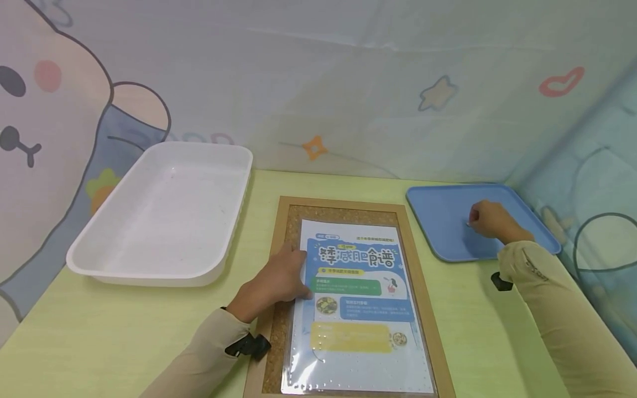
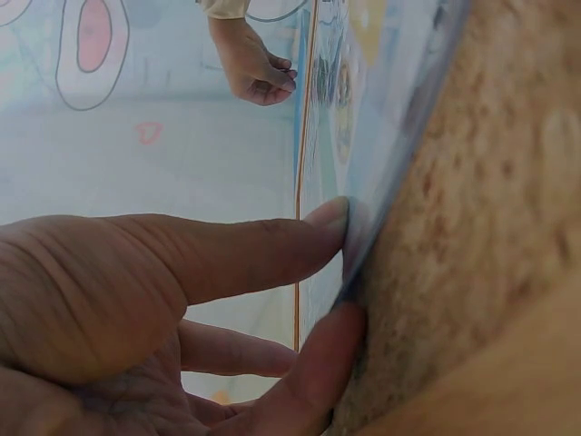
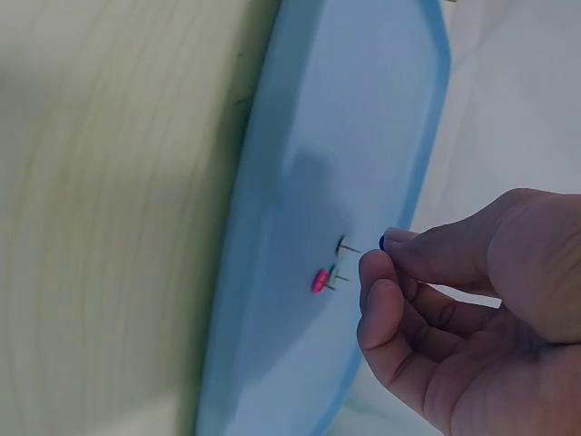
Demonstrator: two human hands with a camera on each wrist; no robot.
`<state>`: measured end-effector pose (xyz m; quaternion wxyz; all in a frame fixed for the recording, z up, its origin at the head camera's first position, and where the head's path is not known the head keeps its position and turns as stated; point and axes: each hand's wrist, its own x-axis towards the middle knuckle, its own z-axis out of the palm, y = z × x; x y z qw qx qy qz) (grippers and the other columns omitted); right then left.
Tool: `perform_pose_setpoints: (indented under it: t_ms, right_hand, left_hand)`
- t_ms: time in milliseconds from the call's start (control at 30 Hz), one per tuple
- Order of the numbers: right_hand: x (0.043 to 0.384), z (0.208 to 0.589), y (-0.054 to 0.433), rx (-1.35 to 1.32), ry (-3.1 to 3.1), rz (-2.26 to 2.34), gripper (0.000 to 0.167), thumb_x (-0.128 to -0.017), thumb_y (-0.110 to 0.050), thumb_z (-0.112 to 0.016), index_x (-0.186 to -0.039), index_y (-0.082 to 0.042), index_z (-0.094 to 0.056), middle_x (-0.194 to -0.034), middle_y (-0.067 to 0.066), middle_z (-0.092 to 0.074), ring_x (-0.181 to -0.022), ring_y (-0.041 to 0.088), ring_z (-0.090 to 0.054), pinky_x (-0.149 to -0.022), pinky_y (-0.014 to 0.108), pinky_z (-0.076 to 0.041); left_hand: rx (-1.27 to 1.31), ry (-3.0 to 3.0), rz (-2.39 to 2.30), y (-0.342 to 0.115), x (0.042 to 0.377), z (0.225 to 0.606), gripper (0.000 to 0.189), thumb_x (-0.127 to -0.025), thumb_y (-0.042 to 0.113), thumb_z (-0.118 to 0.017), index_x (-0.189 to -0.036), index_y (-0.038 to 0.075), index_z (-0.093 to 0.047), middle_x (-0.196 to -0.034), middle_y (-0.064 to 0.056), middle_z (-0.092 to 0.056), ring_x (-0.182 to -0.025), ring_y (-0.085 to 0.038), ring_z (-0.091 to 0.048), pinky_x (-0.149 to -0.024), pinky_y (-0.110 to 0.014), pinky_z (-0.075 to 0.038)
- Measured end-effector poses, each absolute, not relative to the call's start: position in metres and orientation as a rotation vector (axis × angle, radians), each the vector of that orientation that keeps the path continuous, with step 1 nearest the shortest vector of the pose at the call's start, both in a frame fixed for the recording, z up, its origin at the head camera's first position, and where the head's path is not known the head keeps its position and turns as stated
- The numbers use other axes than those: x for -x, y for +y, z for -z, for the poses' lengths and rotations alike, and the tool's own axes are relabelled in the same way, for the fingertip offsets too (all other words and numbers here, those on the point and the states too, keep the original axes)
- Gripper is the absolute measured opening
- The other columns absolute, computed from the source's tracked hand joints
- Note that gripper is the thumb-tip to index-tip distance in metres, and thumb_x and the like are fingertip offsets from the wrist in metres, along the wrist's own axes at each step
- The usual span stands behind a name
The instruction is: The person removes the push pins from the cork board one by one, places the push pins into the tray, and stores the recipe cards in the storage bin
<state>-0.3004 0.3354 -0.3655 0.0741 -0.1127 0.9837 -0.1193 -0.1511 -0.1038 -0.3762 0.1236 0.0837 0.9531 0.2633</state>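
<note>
A printed poster [image 1: 358, 309] in a clear plastic sleeve lies on a wood-framed corkboard [image 1: 343, 210]. My left hand [image 1: 278, 276] pinches the sleeve's left edge; in the left wrist view the thumb [image 2: 272, 250] and a finger meet along that edge, over the cork. Above the blue tray [image 1: 438, 221] at the right, my right hand [image 1: 490, 221] pinches a small thumbtack with a blue head [image 3: 383, 242] between thumb and finger. Several thumbtacks lie on the tray below it, including a pink one [image 3: 320, 280]. The right hand's held tack is mostly covered by the fingertips.
A deep white plastic tray [image 1: 164, 215] stands on the pale green tabletop [image 1: 124, 337] at the left. A printed cloth [image 1: 323, 83] with cartoon shapes hangs behind the table, and another runs along the right side.
</note>
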Motion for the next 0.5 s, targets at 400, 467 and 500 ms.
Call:
perform_pose_setpoints:
  t_ms: [400,467,500]
  right_hand:
    - [0.3,0.379,0.341,0.29,2.981,0.323,0.019,-0.092,-0.005,-0.052,-0.083,0.008,-0.063,-0.077,0.019,-0.063,-0.068,0.03,-0.056,-0.063,0.045,-0.048]
    - [0.3,0.381,0.341,0.281,2.979,0.313,0.019,-0.091,-0.004,-0.052,-0.083,0.008,-0.063,-0.077,0.019,-0.063,-0.068,0.03,-0.056,-0.063,0.045,-0.047]
    - [0.301,0.382,0.34,0.273,2.976,0.311,0.018,-0.091,-0.003,-0.051,-0.082,0.007,-0.063,-0.076,0.019,-0.062,-0.068,0.029,-0.056,-0.063,0.044,-0.047]
  left_hand:
    - [-0.251,2.775,-0.779,-0.105,0.15,0.374,0.065,-0.068,0.012,-0.092,-0.124,-0.003,-0.062,-0.109,-0.015,-0.05,-0.087,-0.025,-0.053,-0.065,-0.03,-0.051]
    - [-0.254,2.776,-0.778,-0.105,0.15,0.374,0.064,-0.068,0.012,-0.092,-0.123,-0.003,-0.062,-0.108,-0.014,-0.05,-0.087,-0.025,-0.053,-0.065,-0.03,-0.051]
    - [-0.255,2.776,-0.778,-0.104,0.15,0.374,0.064,-0.068,0.012,-0.092,-0.123,-0.003,-0.062,-0.108,-0.014,-0.05,-0.087,-0.025,-0.053,-0.065,-0.03,-0.051]
